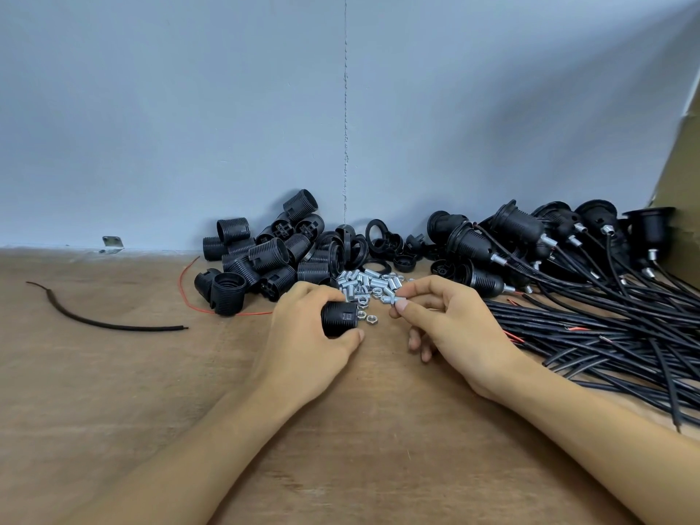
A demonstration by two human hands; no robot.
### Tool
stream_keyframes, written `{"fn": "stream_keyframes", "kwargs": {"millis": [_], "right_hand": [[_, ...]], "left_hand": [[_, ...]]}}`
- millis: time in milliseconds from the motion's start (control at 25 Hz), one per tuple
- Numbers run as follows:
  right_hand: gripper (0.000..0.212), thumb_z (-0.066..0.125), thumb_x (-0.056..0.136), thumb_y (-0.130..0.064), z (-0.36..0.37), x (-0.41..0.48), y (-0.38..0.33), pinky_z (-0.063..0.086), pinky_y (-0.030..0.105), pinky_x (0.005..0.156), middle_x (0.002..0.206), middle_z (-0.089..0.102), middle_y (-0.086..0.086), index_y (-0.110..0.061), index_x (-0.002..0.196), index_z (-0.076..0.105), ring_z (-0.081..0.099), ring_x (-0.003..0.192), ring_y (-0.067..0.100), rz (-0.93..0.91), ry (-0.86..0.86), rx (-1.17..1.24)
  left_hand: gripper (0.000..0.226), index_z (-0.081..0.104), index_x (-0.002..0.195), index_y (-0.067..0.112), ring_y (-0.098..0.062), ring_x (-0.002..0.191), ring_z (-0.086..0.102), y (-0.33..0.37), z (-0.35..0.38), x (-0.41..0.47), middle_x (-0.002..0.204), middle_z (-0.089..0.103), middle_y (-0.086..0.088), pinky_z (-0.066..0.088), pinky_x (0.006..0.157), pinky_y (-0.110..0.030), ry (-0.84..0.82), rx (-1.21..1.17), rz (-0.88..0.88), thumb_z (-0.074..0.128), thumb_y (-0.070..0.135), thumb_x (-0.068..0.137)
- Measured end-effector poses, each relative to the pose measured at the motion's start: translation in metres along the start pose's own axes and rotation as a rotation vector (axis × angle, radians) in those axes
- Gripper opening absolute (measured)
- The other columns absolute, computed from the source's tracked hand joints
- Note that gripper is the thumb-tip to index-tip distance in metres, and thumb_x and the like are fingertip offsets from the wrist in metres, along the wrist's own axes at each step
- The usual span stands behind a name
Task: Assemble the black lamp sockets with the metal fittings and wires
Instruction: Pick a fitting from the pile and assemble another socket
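My left hand (pixel 307 335) grips a black lamp socket (pixel 339 318) just above the wooden table. My right hand (pixel 450 320) pinches a small threaded metal fitting (pixel 393 297) between thumb and forefinger, close to the right of the socket. Behind both hands lies a heap of silver metal fittings (pixel 373 283) and loose nuts (pixel 366 318). A pile of bare black sockets (pixel 265 255) sits at the back, left of centre. Black wires (pixel 591 327) lie in a bundle on the right.
Sockets with fittings and wires attached (pixel 530 236) are stacked at the back right, beside a cardboard wall (pixel 678 176). Black rings (pixel 363 244) lie behind the fittings. A loose black cable piece (pixel 102 323) and a thin red wire (pixel 185 286) lie on the left. A grey wall bounds the table.
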State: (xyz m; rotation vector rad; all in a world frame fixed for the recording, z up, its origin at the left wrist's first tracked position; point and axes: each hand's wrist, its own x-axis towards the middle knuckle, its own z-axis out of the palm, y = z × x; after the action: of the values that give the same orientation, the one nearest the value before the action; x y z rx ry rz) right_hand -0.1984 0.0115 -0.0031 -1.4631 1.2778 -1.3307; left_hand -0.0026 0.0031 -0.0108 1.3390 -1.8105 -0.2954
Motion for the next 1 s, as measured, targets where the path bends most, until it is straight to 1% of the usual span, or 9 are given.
{"fn": "stream_keyframes", "kwargs": {"millis": [80, 200, 280, 440, 560, 760, 840, 920, 1000], "right_hand": [[0.008, 0.067, 0.093, -0.010, -0.0004, 0.0007, -0.0001, 0.046, 0.029, 0.042, 0.087, 0.075, 0.009, -0.011, 0.100, 0.065, 0.058, 0.050, 0.016, 0.005, 0.006, -0.002], [0.008, 0.068, 0.093, -0.010, -0.0007, 0.0010, -0.0003, 0.046, 0.029, 0.042, 0.087, 0.075, 0.009, -0.011, 0.101, 0.065, 0.058, 0.051, 0.016, 0.014, -0.003, -0.009], [0.009, 0.068, 0.093, -0.009, -0.0011, 0.0012, 0.0002, 0.046, 0.028, 0.042, 0.087, 0.075, 0.009, -0.011, 0.100, 0.065, 0.059, 0.052, 0.016, 0.019, -0.011, -0.018], [0.009, 0.069, 0.092, -0.008, -0.0029, 0.0025, -0.0015, 0.047, 0.027, 0.042, 0.089, 0.076, 0.009, -0.011, 0.100, 0.065, 0.061, 0.054, 0.016, 0.039, -0.050, -0.035], [0.008, 0.069, 0.092, -0.011, -0.0051, 0.0026, -0.0048, 0.046, 0.026, 0.043, 0.089, 0.076, 0.007, -0.012, 0.100, 0.067, 0.061, 0.054, 0.016, 0.026, -0.091, -0.070], [0.005, 0.069, 0.092, -0.014, -0.0061, 0.0023, -0.0059, 0.042, 0.024, 0.040, 0.084, 0.076, 0.005, -0.013, 0.097, 0.068, 0.059, 0.052, 0.015, 0.021, -0.047, -0.142], [0.004, 0.069, 0.092, -0.014, -0.0057, 0.0022, -0.0056, 0.042, 0.024, 0.041, 0.083, 0.075, 0.006, -0.013, 0.095, 0.068, 0.059, 0.052, 0.015, 0.017, -0.044, -0.159], [0.003, 0.070, 0.092, -0.014, -0.0058, 0.0019, -0.0051, 0.042, 0.024, 0.041, 0.080, 0.074, 0.005, -0.014, 0.094, 0.069, 0.059, 0.051, 0.014, 0.009, -0.040, -0.176], [0.003, 0.070, 0.091, -0.014, -0.0055, 0.0017, -0.0048, 0.042, 0.024, 0.041, 0.079, 0.074, 0.005, -0.015, 0.094, 0.069, 0.059, 0.051, 0.013, 0.008, -0.038, -0.185]], "left_hand": [[0.042, 0.070, 0.115, 0.026, -0.008, 0.110, 0.052, -0.0003, 0.0001, 0.0008, 0.115, 0.058, 0.012, 0.033, 0.089, -0.013, 0.010, 0.006, -0.016, 0.086, 0.033, 0.076], [0.040, 0.071, 0.113, 0.025, -0.004, 0.103, 0.052, -0.0006, 0.0010, 0.0016, 0.112, 0.059, 0.012, 0.030, 0.083, 0.001, 0.035, -0.009, -0.012, 0.086, 0.031, 0.076], [0.040, 0.071, 0.112, 0.026, -0.004, 0.103, 0.052, -0.0009, 0.0011, 0.0020, 0.112, 0.060, 0.012, 0.028, 0.082, 0.003, 0.041, -0.008, -0.018, 0.086, 0.031, 0.076], [0.048, 0.068, 0.119, 0.029, -0.007, 0.114, 0.045, 0.0001, 0.0016, -0.0005, 0.116, 0.055, 0.016, 0.027, 0.089, -0.012, 0.032, 0.080, 0.032, 0.086, 0.035, 0.075], [0.052, 0.066, 0.124, 0.032, -0.008, 0.116, 0.042, 0.0008, 0.0031, -0.0021, 0.117, 0.054, 0.018, 0.028, 0.095, -0.021, 0.005, 0.179, 0.093, 0.084, 0.040, 0.076], [0.048, 0.066, 0.124, 0.032, -0.012, 0.119, 0.046, -0.0008, 0.0032, -0.0012, 0.119, 0.057, 0.016, 0.028, 0.094, -0.025, 0.033, 0.183, 0.072, 0.080, 0.039, 0.079], [0.047, 0.065, 0.123, 0.033, -0.010, 0.120, 0.046, 0.0002, 0.0036, -0.0007, 0.119, 0.057, 0.018, 0.028, 0.094, -0.025, 0.047, 0.155, 0.072, 0.075, 0.050, 0.080], [0.051, 0.065, 0.121, 0.034, -0.006, 0.118, 0.044, 0.0029, 0.0049, -0.0001, 0.117, 0.056, 0.020, 0.028, 0.095, -0.025, 0.059, 0.128, 0.056, 0.062, 0.066, 0.082], [0.050, 0.067, 0.118, 0.032, -0.007, 0.118, 0.045, 0.0032, 0.0050, 0.0024, 0.117, 0.057, 0.018, 0.027, 0.095, -0.026, 0.100, 0.116, 0.012, 0.051, 0.069, 0.087]]}}
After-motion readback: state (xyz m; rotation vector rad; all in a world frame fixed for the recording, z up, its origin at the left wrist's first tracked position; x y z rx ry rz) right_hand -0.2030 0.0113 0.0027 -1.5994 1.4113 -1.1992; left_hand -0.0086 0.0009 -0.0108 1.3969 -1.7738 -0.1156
